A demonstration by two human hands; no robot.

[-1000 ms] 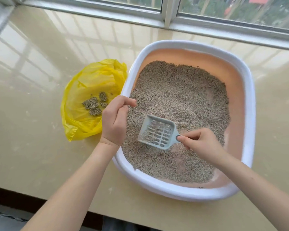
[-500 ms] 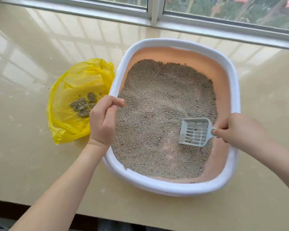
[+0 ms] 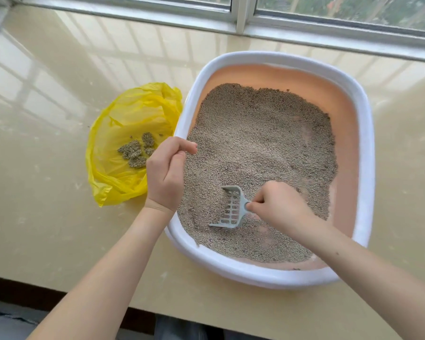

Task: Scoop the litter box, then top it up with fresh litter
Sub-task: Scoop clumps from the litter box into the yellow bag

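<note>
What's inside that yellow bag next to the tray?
The yellow bag lies open, holding several grey-green litter clumps near its middle. The left hand covers the bag's right edge, so anything there is hidden.

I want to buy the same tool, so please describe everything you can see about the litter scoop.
The litter scoop is small, pale grey-blue and looks like plastic. Its flat blade has rows of slots and raised side walls. It is tilted, with its lower edge dug into the litter at the near left part of the litter box. The right hand grips its short handle, which is mostly hidden. No clump is visible on it.
</note>
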